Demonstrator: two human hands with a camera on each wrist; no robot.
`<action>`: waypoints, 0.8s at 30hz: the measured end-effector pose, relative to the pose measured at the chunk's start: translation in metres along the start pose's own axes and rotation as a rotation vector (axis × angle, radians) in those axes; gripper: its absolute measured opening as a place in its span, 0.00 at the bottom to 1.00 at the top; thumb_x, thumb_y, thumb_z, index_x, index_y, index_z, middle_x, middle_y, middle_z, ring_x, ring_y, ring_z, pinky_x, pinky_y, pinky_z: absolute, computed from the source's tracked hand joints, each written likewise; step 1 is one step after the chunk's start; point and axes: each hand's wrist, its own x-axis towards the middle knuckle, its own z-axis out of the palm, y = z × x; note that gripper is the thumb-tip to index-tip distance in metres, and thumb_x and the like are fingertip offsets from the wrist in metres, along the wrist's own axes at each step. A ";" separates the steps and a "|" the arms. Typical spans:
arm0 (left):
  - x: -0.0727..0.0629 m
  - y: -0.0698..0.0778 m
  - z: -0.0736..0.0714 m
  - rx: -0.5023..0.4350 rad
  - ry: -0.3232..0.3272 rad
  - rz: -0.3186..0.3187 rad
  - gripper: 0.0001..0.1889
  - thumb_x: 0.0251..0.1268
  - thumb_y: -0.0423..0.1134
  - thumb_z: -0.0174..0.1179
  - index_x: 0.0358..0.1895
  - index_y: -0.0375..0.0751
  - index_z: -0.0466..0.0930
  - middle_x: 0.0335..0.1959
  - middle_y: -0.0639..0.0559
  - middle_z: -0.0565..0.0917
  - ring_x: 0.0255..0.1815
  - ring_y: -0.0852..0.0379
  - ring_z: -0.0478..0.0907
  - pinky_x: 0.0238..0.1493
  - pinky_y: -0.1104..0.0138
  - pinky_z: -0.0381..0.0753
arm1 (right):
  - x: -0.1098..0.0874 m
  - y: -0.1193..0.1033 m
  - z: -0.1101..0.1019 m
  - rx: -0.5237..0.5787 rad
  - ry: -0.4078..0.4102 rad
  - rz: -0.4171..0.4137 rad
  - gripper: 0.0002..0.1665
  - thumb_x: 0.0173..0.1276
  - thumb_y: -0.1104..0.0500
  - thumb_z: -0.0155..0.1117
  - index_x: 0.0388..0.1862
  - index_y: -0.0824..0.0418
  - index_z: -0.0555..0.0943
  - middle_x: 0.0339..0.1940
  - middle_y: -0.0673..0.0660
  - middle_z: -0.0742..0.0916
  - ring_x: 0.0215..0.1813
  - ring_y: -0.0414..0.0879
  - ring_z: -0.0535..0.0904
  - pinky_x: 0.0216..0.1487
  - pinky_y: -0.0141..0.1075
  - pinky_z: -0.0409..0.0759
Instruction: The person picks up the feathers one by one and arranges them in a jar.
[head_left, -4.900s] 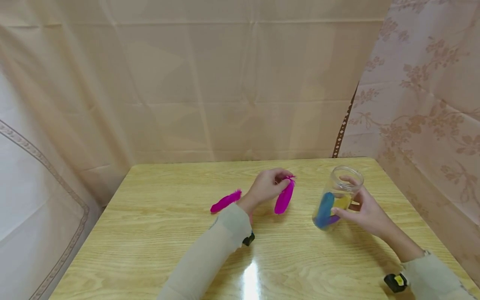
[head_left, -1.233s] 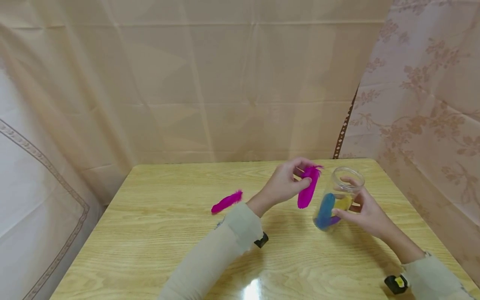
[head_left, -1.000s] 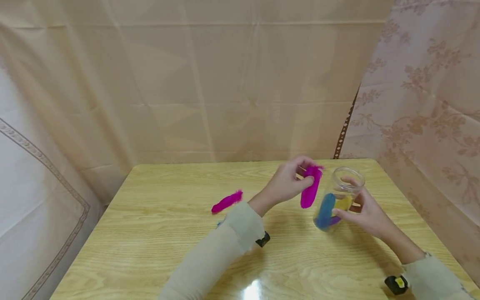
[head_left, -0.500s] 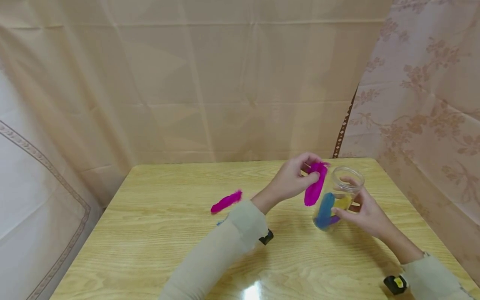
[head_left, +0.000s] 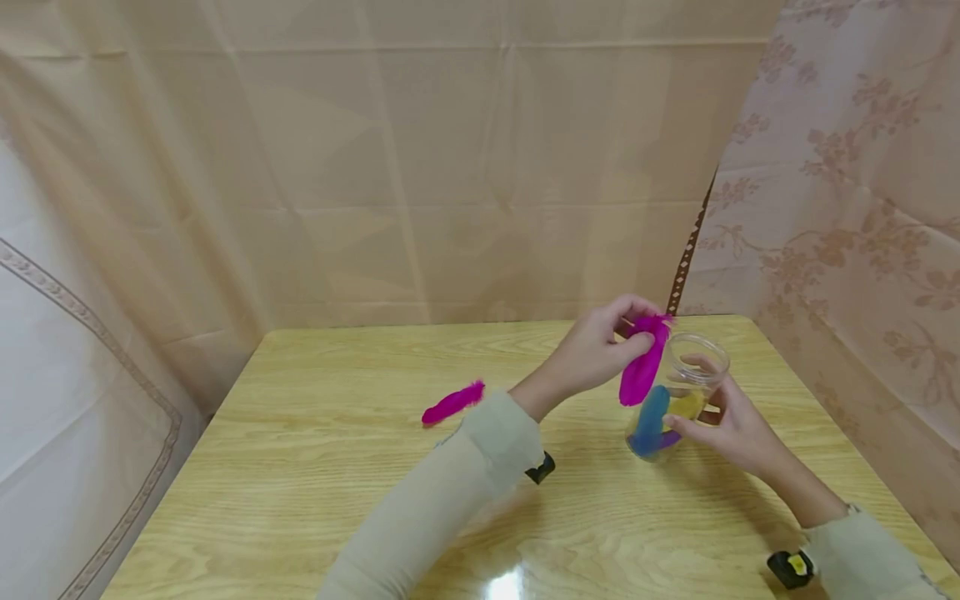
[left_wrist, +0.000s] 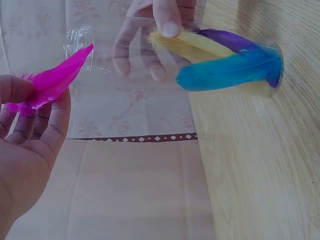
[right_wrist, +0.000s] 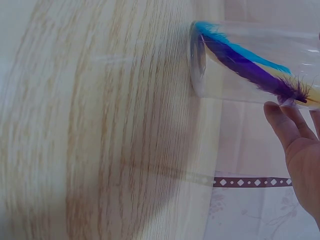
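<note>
Between thumb and fingers, my left hand [head_left: 596,348] pinches a magenta feather [head_left: 641,377], which hangs tip down just left of a clear jar [head_left: 699,373]. In the left wrist view, the feather's tip [left_wrist: 82,54] overlaps the jar's open mouth; whether it touches cannot be told. My right hand [head_left: 738,427] grips the jar from the right, fingers behind and thumb in front. The jar stands on the table with a blue feather [head_left: 651,417], a yellow feather [head_left: 686,406] and a purple feather [right_wrist: 245,65] inside.
Another magenta feather [head_left: 452,404] lies on the wooden table [head_left: 337,467], left of the left forearm. A bit of something blue [head_left: 444,440] shows beside the left sleeve, mostly hidden. Beige cloth [head_left: 480,167] hangs behind the table, with patterned cloth [head_left: 862,208] at the right.
My left hand has carried the magenta feather right and upward to the jar's side. The right hand and the jar have stayed in place.
</note>
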 end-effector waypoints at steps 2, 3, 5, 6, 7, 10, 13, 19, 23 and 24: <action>0.001 0.002 0.001 0.000 0.004 -0.002 0.12 0.74 0.32 0.59 0.56 0.39 0.77 0.45 0.54 0.83 0.39 0.64 0.79 0.37 0.72 0.83 | 0.000 0.001 0.000 -0.008 0.000 0.008 0.49 0.64 0.71 0.72 0.77 0.57 0.56 0.65 0.55 0.79 0.56 0.34 0.81 0.47 0.31 0.83; 0.002 0.003 0.001 0.000 0.005 -0.006 0.11 0.74 0.32 0.59 0.56 0.40 0.77 0.45 0.54 0.83 0.39 0.64 0.78 0.37 0.72 0.83 | 0.000 0.001 0.000 -0.010 -0.002 0.013 0.50 0.64 0.71 0.72 0.77 0.57 0.56 0.65 0.56 0.79 0.56 0.34 0.81 0.47 0.31 0.83; 0.003 0.005 0.002 0.003 0.005 -0.010 0.11 0.74 0.33 0.59 0.56 0.40 0.77 0.45 0.54 0.83 0.39 0.64 0.78 0.37 0.72 0.83 | 0.000 0.001 0.000 -0.014 -0.006 0.017 0.50 0.64 0.71 0.73 0.78 0.58 0.55 0.66 0.59 0.78 0.56 0.34 0.81 0.47 0.31 0.83; 0.003 0.006 0.002 0.002 0.003 -0.013 0.11 0.75 0.33 0.58 0.56 0.40 0.77 0.45 0.54 0.83 0.39 0.64 0.78 0.37 0.72 0.83 | 0.000 0.002 0.000 -0.016 -0.008 0.018 0.50 0.64 0.70 0.73 0.78 0.59 0.55 0.67 0.59 0.78 0.56 0.34 0.81 0.47 0.32 0.83; 0.004 0.008 0.003 0.003 0.001 -0.014 0.11 0.75 0.33 0.58 0.56 0.40 0.77 0.45 0.54 0.83 0.39 0.63 0.78 0.37 0.72 0.83 | 0.001 0.002 -0.001 -0.021 -0.009 0.020 0.50 0.64 0.70 0.73 0.78 0.59 0.55 0.66 0.59 0.78 0.56 0.34 0.81 0.47 0.31 0.83; 0.007 0.012 0.003 0.008 -0.009 -0.028 0.11 0.77 0.35 0.57 0.57 0.40 0.76 0.45 0.55 0.83 0.40 0.64 0.78 0.38 0.73 0.83 | 0.001 0.002 -0.001 -0.022 -0.008 0.025 0.51 0.64 0.70 0.73 0.78 0.59 0.54 0.64 0.57 0.79 0.56 0.36 0.81 0.46 0.32 0.84; 0.010 0.018 0.004 0.006 -0.017 -0.035 0.10 0.78 0.36 0.56 0.57 0.40 0.76 0.46 0.55 0.83 0.41 0.64 0.78 0.38 0.73 0.83 | 0.000 0.003 -0.002 -0.040 -0.005 0.029 0.51 0.64 0.69 0.73 0.78 0.58 0.54 0.60 0.53 0.80 0.54 0.38 0.81 0.45 0.33 0.84; 0.015 0.026 0.005 -0.006 -0.023 -0.033 0.10 0.78 0.37 0.55 0.56 0.40 0.77 0.45 0.55 0.83 0.41 0.64 0.77 0.38 0.74 0.83 | 0.001 0.003 -0.002 -0.006 -0.019 0.007 0.52 0.63 0.72 0.73 0.79 0.54 0.55 0.57 0.49 0.80 0.51 0.43 0.84 0.43 0.35 0.86; 0.016 0.028 0.006 -0.006 -0.021 -0.027 0.09 0.78 0.36 0.55 0.55 0.40 0.77 0.44 0.54 0.83 0.41 0.65 0.78 0.38 0.74 0.82 | 0.001 0.002 -0.002 0.011 -0.022 -0.002 0.54 0.62 0.73 0.72 0.80 0.53 0.54 0.57 0.45 0.80 0.51 0.43 0.83 0.43 0.36 0.86; 0.016 0.029 0.006 -0.005 -0.019 -0.027 0.09 0.78 0.36 0.56 0.55 0.41 0.77 0.44 0.55 0.83 0.41 0.65 0.78 0.38 0.74 0.82 | 0.002 0.002 -0.002 0.014 -0.018 -0.002 0.54 0.62 0.73 0.73 0.80 0.52 0.55 0.57 0.45 0.80 0.51 0.43 0.83 0.42 0.36 0.86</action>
